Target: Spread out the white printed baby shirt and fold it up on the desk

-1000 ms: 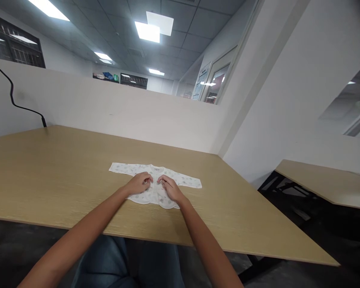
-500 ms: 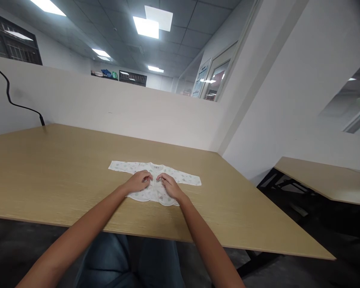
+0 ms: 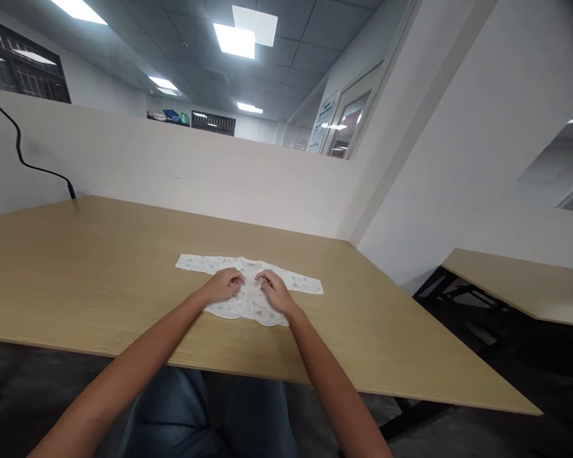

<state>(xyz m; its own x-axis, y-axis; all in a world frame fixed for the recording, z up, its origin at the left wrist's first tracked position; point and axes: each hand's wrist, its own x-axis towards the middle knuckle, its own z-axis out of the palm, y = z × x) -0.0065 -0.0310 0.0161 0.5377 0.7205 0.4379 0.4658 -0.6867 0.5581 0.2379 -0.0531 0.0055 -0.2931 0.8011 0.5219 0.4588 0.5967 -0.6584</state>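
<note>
A white baby shirt (image 3: 248, 305) with a small scattered print lies spread on the table, both long sleeves stretched out sideways. Its neck, with a small label, points away from me. My left hand (image 3: 223, 285) rests on the left front, fingers curled in a pinch at the cloth near the middle opening. Across from it, my right hand (image 3: 274, 291) is bent over the right front, its curled fingertips on the fabric close to the same opening. A narrow gap separates the hands. The cloth beneath both palms is hidden.
The light wooden table (image 3: 124, 267) reaches a low white partition (image 3: 210, 172) at the back. A black cable (image 3: 21, 149) runs down at the far left. Another table (image 3: 516, 283) stands to the right beyond a gap, and my knees are under the front edge.
My right hand has shifted slightly right, widening the gap between the hands. My left hand stays nearly in place on the shirt. The view has moved a little.
</note>
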